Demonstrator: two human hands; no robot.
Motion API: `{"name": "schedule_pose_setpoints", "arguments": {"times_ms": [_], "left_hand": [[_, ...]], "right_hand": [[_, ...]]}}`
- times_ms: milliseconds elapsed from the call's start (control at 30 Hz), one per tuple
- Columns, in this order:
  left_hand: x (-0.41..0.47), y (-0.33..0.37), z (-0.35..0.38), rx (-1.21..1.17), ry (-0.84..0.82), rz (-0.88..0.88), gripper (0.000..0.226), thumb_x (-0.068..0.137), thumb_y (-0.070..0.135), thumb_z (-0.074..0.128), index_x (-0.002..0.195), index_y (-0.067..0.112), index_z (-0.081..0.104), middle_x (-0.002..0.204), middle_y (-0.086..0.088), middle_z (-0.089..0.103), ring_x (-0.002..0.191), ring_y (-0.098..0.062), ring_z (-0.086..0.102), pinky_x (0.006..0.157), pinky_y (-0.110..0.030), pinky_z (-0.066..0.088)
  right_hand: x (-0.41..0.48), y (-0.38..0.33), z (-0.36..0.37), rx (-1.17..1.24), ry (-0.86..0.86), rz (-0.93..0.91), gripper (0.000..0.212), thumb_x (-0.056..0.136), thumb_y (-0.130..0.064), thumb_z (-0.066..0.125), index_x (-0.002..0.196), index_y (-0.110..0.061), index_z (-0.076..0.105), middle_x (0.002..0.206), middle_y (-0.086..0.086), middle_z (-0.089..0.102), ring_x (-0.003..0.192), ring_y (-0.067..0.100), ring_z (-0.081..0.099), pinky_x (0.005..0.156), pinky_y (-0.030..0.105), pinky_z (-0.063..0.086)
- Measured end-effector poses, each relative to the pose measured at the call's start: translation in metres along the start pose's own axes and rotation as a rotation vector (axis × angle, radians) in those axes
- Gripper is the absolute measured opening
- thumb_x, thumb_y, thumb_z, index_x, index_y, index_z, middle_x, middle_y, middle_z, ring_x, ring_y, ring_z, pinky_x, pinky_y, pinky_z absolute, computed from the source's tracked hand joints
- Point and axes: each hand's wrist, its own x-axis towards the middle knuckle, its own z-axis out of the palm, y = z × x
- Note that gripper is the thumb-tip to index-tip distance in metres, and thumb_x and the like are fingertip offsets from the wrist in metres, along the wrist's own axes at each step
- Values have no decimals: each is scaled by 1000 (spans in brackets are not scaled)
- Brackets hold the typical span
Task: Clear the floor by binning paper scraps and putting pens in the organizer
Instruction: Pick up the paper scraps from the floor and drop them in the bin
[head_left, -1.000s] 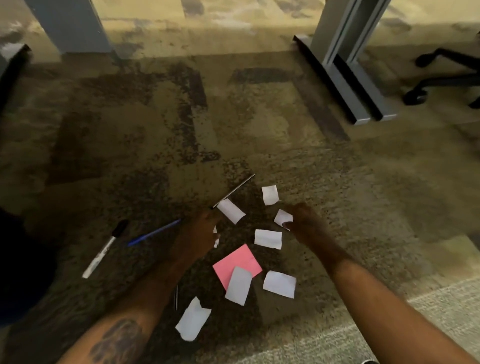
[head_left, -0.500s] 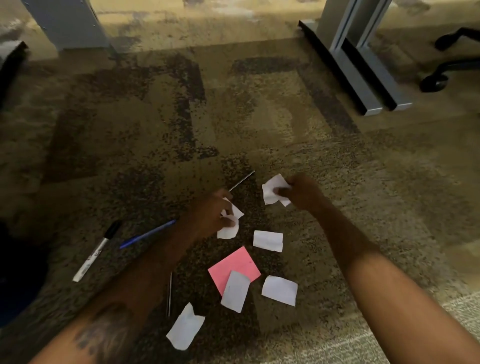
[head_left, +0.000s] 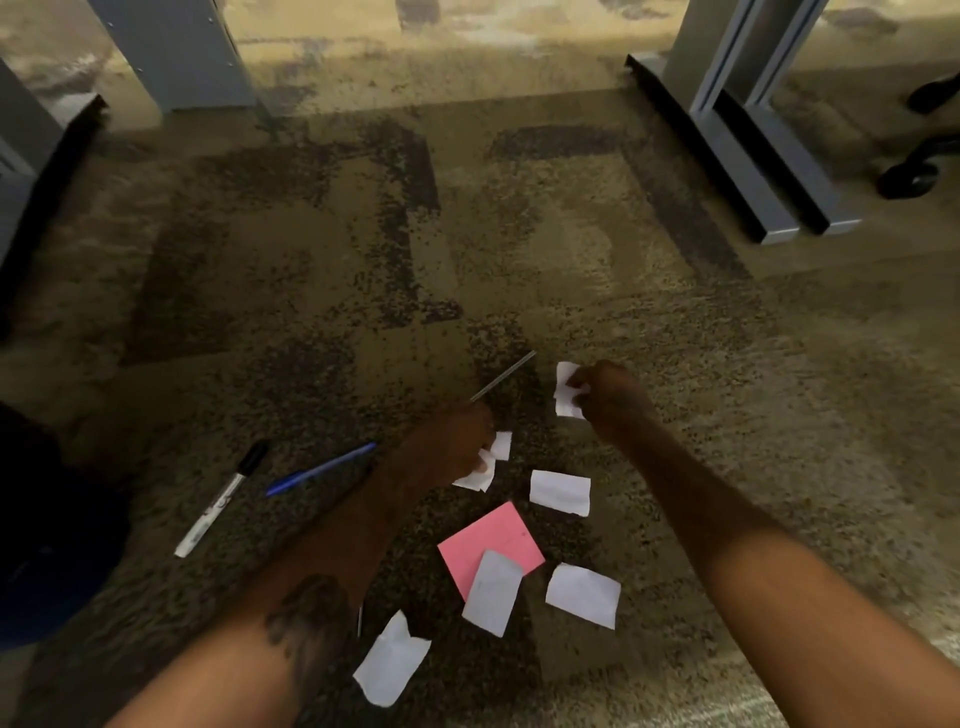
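Note:
On the carpet, my right hand (head_left: 610, 397) grips crumpled white paper scraps (head_left: 567, 389). My left hand (head_left: 447, 447) is closed on other white scraps (head_left: 488, 465). Loose scraps lie near me: a white one (head_left: 560, 491), a pink square note (head_left: 491, 545) with a white scrap (head_left: 492, 592) on it, another white piece (head_left: 583, 595) and one by my left forearm (head_left: 390, 659). A blue pen (head_left: 319, 468) and a black-capped marker (head_left: 221, 499) lie to the left. A thin grey pen (head_left: 503, 375) lies past my left hand.
Grey desk feet (head_left: 769, 176) stand at the back right, beside a black chair base (head_left: 919, 166). A grey panel (head_left: 176, 57) stands at the back left and dark furniture (head_left: 31, 171) at the far left. A dark blue shape (head_left: 47, 545) sits at my left.
My right hand picked up the two far scraps and now holds them bunched. My left hand took up the scrap near the grey pen. The view shifted slightly.

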Motion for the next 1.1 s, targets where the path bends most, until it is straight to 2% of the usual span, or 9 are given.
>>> {"name": "schedule_pose_setpoints", "arguments": {"times_ms": [67, 167, 267, 333, 433, 567, 767, 900, 1100], "left_hand": [[-8, 0, -7, -18, 12, -43, 30, 93, 15, 56, 117, -2, 63, 130, -18, 59, 123, -28, 53, 104, -30, 31], [-26, -1, -24, -117, 59, -50, 28, 90, 13, 62, 115, 0, 68, 126, -18, 63, 119, -29, 56, 98, -31, 38], [-59, -5, -57, -140, 172, -129, 22, 86, 22, 65, 107, 20, 71, 116, -4, 68, 107, -22, 62, 74, -20, 40], [-88, -12, -87, -161, 316, -84, 20, 83, 23, 68, 103, 26, 68, 105, -1, 69, 97, -20, 63, 72, -19, 38], [-150, -25, -143, -200, 454, -125, 27, 82, 20, 67, 106, 29, 57, 103, 1, 67, 96, -20, 62, 79, -34, 50], [-257, -64, -215, -165, 638, -257, 29, 86, 20, 65, 115, 24, 64, 109, -1, 70, 97, -18, 64, 84, -34, 52], [-412, -127, -232, 29, 804, -618, 23, 87, 16, 64, 108, 19, 72, 111, -9, 69, 108, -30, 59, 89, -41, 49], [-458, -151, -204, 90, 774, -754, 25, 89, 21, 60, 112, 18, 69, 122, -11, 64, 115, -33, 56, 91, -43, 49], [-479, -167, -174, 74, 730, -815, 50, 82, 23, 67, 131, 19, 58, 138, -12, 54, 126, -34, 49, 97, -46, 47]], "right_hand": [[-2, -11, -8, 50, 57, -35, 28, 84, -10, 65, 110, -17, 69, 116, 14, 66, 103, 29, 63, 86, 32, 49], [-3, -31, -25, 105, 60, -76, 53, 83, -7, 65, 132, -23, 54, 120, 15, 65, 104, 29, 63, 85, 30, 48], [-4, -73, -45, 100, 42, -141, 71, 82, -8, 65, 145, -23, 35, 117, 17, 66, 104, 32, 62, 87, 34, 48], [-7, -115, -60, 116, 60, -207, 54, 83, -13, 68, 134, -13, 52, 116, 17, 67, 105, 33, 63, 85, 31, 45], [-18, -198, -80, 226, 85, -365, 23, 84, -16, 68, 106, -7, 69, 98, 17, 71, 87, 31, 67, 73, 27, 46], [-35, -311, -77, 440, 47, -509, 16, 86, -21, 67, 99, -13, 72, 79, -2, 67, 60, -5, 59, 54, 6, 42], [-87, -458, -30, 492, -153, -739, 14, 82, -13, 69, 94, -8, 69, 68, -8, 59, 66, 11, 55, 55, 19, 37], [-121, -512, 6, 447, -238, -877, 42, 81, -10, 69, 122, -12, 62, 114, 11, 69, 101, 23, 64, 81, 29, 48], [-137, -533, 47, 300, -380, -889, 51, 85, -17, 70, 133, -16, 53, 124, 10, 63, 109, 24, 61, 79, 26, 46]]}}
